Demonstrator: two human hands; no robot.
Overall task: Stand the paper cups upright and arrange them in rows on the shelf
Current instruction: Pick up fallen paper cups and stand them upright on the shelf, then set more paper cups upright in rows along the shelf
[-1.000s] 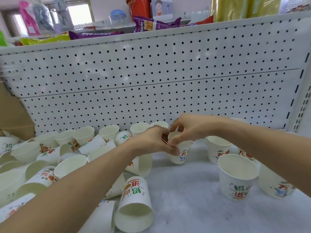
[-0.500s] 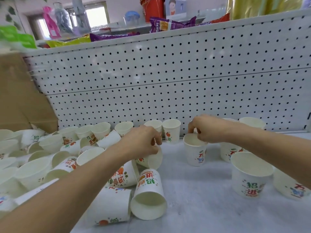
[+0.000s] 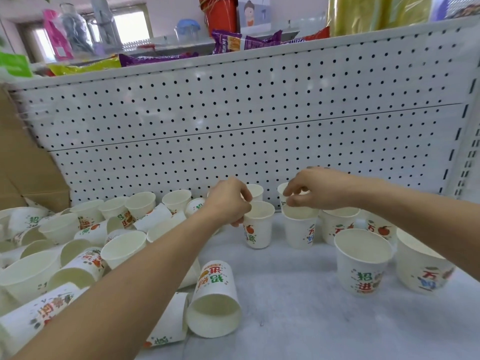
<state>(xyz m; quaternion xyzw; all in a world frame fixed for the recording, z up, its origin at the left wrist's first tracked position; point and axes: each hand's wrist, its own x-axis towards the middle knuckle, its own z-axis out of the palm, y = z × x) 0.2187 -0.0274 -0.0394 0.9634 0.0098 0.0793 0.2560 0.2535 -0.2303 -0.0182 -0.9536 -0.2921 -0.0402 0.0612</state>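
Observation:
White printed paper cups cover the shelf point(image 3: 311, 320). My left hand point(image 3: 228, 201) pinches the rim of an upright cup with an orange print point(image 3: 258, 229) mid-shelf. To its right, my right hand point(image 3: 319, 188) holds another cup point(image 3: 291, 207) by the rim, just above or partly inside an upright cup point(image 3: 300, 233). More upright cups stand at the right point(image 3: 363, 268), point(image 3: 423, 268), point(image 3: 337, 227). A heap of tipped and upright cups point(image 3: 85, 242) fills the left side. One cup lies on its side at the front point(image 3: 213, 300).
The white pegboard back wall point(image 3: 233, 126) rises right behind the cups, with a slotted upright post point(image 3: 467, 157) at the right. A cardboard box point(image 3: 23, 165) stands at the left. Snack bags point(image 3: 155, 58) lie on the ledge above.
My left hand has lifted a cup from the pile and now holds it upright beside the right-hand one. My right hand now holds a second cup over the cup it had just set down.

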